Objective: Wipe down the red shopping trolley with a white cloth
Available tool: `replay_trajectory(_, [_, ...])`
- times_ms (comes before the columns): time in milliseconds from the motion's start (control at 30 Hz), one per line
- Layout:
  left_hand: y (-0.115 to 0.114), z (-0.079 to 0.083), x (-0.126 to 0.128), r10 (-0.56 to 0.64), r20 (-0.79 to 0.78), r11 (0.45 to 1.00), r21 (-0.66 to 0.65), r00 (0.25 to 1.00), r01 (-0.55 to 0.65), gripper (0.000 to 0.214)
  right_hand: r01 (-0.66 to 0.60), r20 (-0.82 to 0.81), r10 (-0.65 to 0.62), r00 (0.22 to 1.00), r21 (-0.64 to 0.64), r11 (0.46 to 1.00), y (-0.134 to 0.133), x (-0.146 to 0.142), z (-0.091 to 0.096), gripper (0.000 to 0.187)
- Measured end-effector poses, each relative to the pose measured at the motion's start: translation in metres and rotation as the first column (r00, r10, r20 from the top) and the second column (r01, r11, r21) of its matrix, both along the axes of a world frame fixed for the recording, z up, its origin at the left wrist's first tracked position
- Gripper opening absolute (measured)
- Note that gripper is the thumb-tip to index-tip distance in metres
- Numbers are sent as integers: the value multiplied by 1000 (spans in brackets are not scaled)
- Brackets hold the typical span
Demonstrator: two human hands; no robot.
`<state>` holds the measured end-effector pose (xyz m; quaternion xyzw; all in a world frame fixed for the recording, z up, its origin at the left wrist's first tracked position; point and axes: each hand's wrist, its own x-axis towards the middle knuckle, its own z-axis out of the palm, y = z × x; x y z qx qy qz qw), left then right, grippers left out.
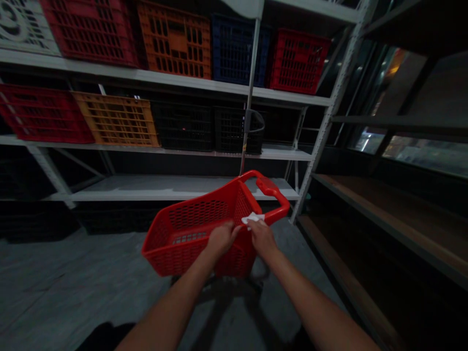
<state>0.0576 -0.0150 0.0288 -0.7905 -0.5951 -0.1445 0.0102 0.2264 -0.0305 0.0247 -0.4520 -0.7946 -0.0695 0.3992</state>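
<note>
While the left hand (220, 239) curls tight on the rim of the red basket (183, 217), the right hand (262, 239) beside it pinches a white cloth (253, 218) below the handle (272, 190).

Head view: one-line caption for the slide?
Person's left hand and right hand on the red basket, right pinching a white cloth.

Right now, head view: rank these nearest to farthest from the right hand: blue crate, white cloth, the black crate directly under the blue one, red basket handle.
1. white cloth, at the right hand's fingertips.
2. red basket handle, just beyond, slightly right.
3. black crate, straight ahead, mid-height.
4. blue crate, above it, top row.
</note>
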Motion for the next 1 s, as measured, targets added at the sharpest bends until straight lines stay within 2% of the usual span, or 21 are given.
replay_trajectory(67, [7,-2,16,12,-2,1000,-14,1000,-12,61,-76,18,75,997,67,995,4,4,-7,35])
replay_trajectory(167, [14,-7,18,45,-13,999,-27,999,-45,63,-93,-26,101,995,204,974,9,37,-11,30])
replay_trajectory(233, [15,-8,12,53,-22,998,-31,998,-54,61,-4,-105,34,994,274,962,10,70,-11,30])
replay_trajectory(300, [15,-10,8,55,-30,998,-34,998,-56,59,147,-213,-84,973,299,943,10,96,-9,29])
replay_trajectory(367, [15,-10,6,50,-37,998,-31,998,-51,58,296,-342,-191,920,286,911,9,106,-10,26])
replay_trajectory(433, [14,-11,6,42,-40,999,-24,998,-43,59,374,-460,-228,858,256,892,7,91,-13,22])
replay_trajectory(467, [13,-11,6,39,-41,999,-22,998,-40,59,364,-491,-211,845,241,900,6,77,-15,20])
replay_trajectory(500, [13,-11,6,39,-43,999,-20,998,-39,59,335,-510,-178,841,234,913,4,60,-18,20])
replay_trajectory(567, [13,-10,5,38,-46,999,-19,998,-39,60,200,-465,-86,881,202,959,2,27,-24,22])
replay_trajectory(633, [13,-10,2,34,-49,999,-19,998,-35,61,117,-423,-29,906,185,976,1,9,-27,25])
replay_trajectory(700, [13,-9,-1,30,-52,999,-18,998,-31,61,137,-430,-38,902,200,970,1,13,-26,25])
replay_trajectory(800, [13,-10,-6,31,-53,999,-14,998,-32,60,289,-526,-126,841,239,927,1,40,-19,19])
replay_trajectory(867, [12,-11,-8,32,-50,999,-6,998,-32,60,346,-565,-167,808,225,911,-1,50,-15,18])
replay_trajectory(933, [11,-11,-9,34,-47,999,1,998,-34,60,316,-538,-173,825,184,931,-4,46,-15,20])
replay_trajectory(1000, [9,-10,-11,42,-46,999,6,998,-41,59,232,-465,-140,874,148,961,-8,34,-18,23])
